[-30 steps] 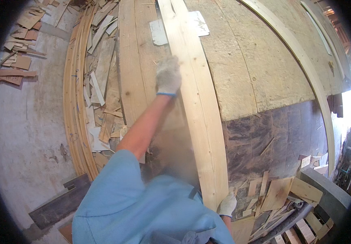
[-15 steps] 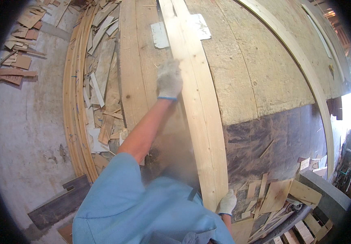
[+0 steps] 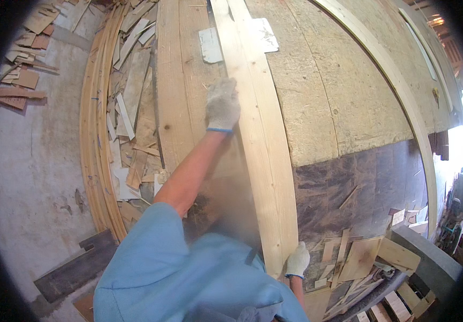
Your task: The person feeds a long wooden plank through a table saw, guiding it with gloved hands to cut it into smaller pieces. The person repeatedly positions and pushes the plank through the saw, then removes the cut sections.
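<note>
A long pale wooden plank [image 3: 266, 155] runs away from me over the worktable, with a dark slit splitting its far part. My left hand [image 3: 223, 104], in a white knit glove with a blue cuff, presses against the plank's left edge with fingers curled in. Near the plank's close end, my right hand [image 3: 297, 260] is closed on its right edge, also gloved; its fingertips are partly hidden. A white metal plate [image 3: 264, 35] shows on both sides of the plank, just beyond my left hand.
Long wooden strips [image 3: 95, 123] and scrap offcuts [image 3: 135, 110] lie along the left. A curved-looking long board [image 3: 398, 80] lies to the right on the worn wooden tabletop [image 3: 317, 107]. More offcuts [image 3: 360, 257] are piled at the near right. Dust hazes the air by my left forearm.
My right hand has moved slightly forward along with the plank's near end. My left hand stays at nearly the same spot by the plank's left edge.
</note>
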A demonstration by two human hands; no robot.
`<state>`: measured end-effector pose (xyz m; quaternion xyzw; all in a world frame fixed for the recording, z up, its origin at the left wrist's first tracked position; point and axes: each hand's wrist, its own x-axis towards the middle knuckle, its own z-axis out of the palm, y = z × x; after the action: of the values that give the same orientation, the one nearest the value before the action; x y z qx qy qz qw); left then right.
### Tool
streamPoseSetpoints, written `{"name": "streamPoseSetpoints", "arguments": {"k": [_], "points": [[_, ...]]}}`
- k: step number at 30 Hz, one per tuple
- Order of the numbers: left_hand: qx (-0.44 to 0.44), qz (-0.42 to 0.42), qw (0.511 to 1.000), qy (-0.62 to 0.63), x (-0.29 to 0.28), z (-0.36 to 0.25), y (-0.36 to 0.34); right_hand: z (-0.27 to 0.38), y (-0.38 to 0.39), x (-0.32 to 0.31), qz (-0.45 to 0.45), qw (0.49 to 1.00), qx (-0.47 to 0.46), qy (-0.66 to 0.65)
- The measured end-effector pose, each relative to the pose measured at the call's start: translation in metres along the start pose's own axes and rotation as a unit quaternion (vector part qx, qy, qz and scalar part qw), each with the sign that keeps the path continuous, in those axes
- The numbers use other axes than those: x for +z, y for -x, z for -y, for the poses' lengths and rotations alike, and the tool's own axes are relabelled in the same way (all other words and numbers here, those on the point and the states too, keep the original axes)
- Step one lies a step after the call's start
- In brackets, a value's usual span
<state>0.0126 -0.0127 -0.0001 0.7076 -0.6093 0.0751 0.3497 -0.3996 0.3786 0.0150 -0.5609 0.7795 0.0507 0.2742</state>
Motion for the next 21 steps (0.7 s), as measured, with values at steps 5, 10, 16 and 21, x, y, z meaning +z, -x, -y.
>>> {"name": "streamPoseSetpoints", "arguments": {"k": [5, 10, 16, 21], "points": [[-0.002, 0.002, 1.0, 0.009, -0.002, -0.003, -0.002, 0.01, -0.012, -0.003, 0.002, 1.0, -0.014, 0.023], [-0.014, 0.006, 1.0, 0.018, -0.002, -0.001, 0.0, 0.026, -0.024, -0.007, 0.011, 0.998, -0.026, 0.059], [-0.006, 0.004, 1.0, 0.004, -0.003, 0.0, 0.0, 0.033, -0.033, -0.005, -0.019, 0.999, -0.039, 0.032], [-0.007, -0.006, 1.0, 0.007, -0.002, -0.004, 0.0, 0.048, -0.047, -0.011, 0.026, 0.998, 0.006, 0.055]]}}
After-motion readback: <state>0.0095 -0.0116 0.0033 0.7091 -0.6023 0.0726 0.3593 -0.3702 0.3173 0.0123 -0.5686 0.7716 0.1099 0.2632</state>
